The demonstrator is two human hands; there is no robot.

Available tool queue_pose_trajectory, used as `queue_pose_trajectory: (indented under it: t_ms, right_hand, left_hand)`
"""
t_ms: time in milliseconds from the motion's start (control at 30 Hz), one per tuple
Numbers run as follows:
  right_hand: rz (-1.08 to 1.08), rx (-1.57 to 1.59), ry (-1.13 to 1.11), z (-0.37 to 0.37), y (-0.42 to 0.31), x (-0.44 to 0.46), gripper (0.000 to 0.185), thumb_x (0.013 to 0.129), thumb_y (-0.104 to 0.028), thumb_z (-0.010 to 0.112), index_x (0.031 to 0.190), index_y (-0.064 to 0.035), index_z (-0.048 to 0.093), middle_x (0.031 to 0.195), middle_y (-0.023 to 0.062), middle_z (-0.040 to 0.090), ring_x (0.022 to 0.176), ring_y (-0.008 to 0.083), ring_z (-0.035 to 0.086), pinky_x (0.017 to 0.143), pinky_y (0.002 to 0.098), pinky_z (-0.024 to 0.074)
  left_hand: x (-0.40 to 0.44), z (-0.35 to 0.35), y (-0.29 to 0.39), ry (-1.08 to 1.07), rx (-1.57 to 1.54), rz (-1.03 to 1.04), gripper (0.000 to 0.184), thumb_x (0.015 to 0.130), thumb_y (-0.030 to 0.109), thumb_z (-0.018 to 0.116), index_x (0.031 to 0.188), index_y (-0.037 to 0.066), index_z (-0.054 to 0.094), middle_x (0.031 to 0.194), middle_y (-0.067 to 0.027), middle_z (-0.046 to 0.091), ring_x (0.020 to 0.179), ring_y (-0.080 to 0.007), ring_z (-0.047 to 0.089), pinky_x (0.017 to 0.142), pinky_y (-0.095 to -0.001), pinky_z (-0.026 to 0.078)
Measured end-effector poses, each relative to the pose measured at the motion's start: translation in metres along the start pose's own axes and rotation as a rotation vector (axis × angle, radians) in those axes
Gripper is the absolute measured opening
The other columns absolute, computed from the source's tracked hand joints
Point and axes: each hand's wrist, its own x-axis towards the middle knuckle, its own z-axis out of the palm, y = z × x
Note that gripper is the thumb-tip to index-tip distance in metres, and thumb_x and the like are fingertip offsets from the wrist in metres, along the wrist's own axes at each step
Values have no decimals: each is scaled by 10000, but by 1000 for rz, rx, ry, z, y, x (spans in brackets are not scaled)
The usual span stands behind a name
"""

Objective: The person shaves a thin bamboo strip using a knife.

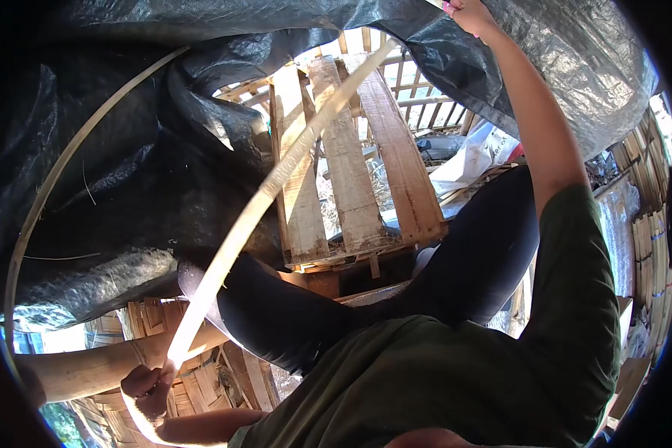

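A long, pale bamboo strip (257, 205) runs slantwise across the view, bowed slightly. My left hand (149, 388) is closed around its lower end at the bottom left. The strip's upper end is blurred and lies over the wooden slats. My right hand (467, 16) is raised at the top right, in front of the dark plastic sheet, with its fingers closed. A sliver of something pale shows at its fingertips, cut off by the top edge, so I cannot tell what it is. My bent legs (463, 239) spread to either side below the slats.
Wooden slats (343, 157) form a low bench or rack between my knees. Black plastic sheeting (119, 164) hangs on the left and across the top. A second thin, curved strip (60, 164) leans there. A thick bamboo pole (89, 367) lies at lower left. Bundled bamboo strips (653, 261) stand right.
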Motion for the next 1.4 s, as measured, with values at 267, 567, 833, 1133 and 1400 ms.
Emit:
queue_pose_trajectory:
  t_ms: [267, 567, 833, 1133, 1400]
  right_hand:
    - [-56, -24, 64, -1, 3, -3, 317, 964, -290, 587, 978, 4, 704, 1016, 214, 686, 979, 373, 648, 842, 464, 483]
    - [-69, -109, -21, 5, 6, 3, 344, 946, -314, 603, 884, 8, 707, 886, 228, 679, 858, 373, 664, 753, 475, 485]
    - [6, 37, 0, -3, -7, -16, 336, 927, -330, 638, 885, -10, 731, 876, 242, 685, 825, 377, 682, 738, 457, 503]
    - [136, 179, -28, -30, -8, -34, 326, 922, -244, 652, 811, 60, 696, 765, 223, 668, 674, 297, 640, 660, 437, 481]
    - [71, 142, 14, -73, -26, -96, 233, 888, -126, 613, 786, 73, 680, 658, 202, 627, 581, 264, 598, 571, 432, 437]
  left_hand:
    - [-18, 0, -17, -30, -31, -21, 99, 717, -26, 707, 665, -28, 622, 562, -5, 466, 570, -77, 431, 548, -288, 329]
    - [-50, 1, -36, 196, -195, 35, 207, 702, -18, 721, 610, -21, 536, 558, 1, 383, 562, -94, 363, 544, -308, 304]
    - [-26, 13, -23, 69, -135, 52, 152, 640, -51, 742, 669, -83, 597, 543, -28, 378, 538, -113, 336, 525, -310, 257]
    - [17, 44, 5, 6, -113, 58, 184, 754, 53, 797, 804, -85, 686, 580, -15, 413, 562, -88, 353, 525, -288, 265]
    - [50, 68, 34, -43, -180, 44, 221, 813, 55, 777, 810, -105, 624, 651, -5, 425, 609, -66, 341, 526, -267, 241]
